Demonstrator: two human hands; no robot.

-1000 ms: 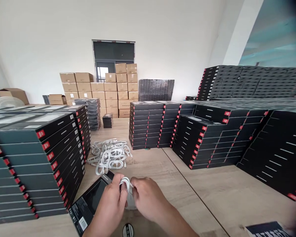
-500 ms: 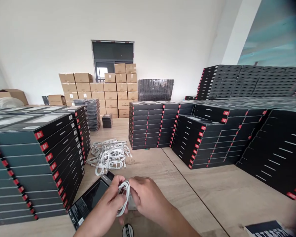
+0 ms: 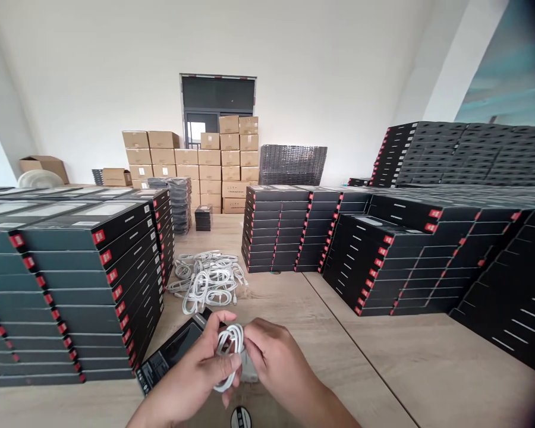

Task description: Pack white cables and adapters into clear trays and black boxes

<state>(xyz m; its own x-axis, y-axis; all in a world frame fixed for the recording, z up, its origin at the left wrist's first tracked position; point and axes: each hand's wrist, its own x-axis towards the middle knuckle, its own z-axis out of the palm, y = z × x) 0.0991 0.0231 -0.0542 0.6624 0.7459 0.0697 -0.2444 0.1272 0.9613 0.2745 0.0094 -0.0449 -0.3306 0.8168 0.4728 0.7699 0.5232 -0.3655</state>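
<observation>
A coiled white cable [image 3: 230,351] rests in my left hand [image 3: 205,360], with the thumb pressed across the loops and the index finger stretched above them. Close against the coil's right side is my right hand [image 3: 274,351]; its fingers are pinched at the edge of the loops, apparently on the cable, though their tips are partly hidden. Under my left forearm lies a black box [image 3: 173,346] on the wooden table [image 3: 289,297], partly covered. A pale, flat item [image 3: 249,370] shows below my hands. Beyond them is a tangled pile of white cables [image 3: 209,276].
Tall stacks of dark boxes with red labels stand at the left [image 3: 66,279] and right [image 3: 383,267]. Cardboard cartons [image 3: 209,172] are piled by the far wall. A small black stack [image 3: 204,218] sits behind the cables. A round black-and-white item [image 3: 241,417] lies at the bottom edge.
The cable coil has turned in my left hand, so its loops now face me more openly. My left index finger has lifted and straightened. The whole view has swung slightly left.
</observation>
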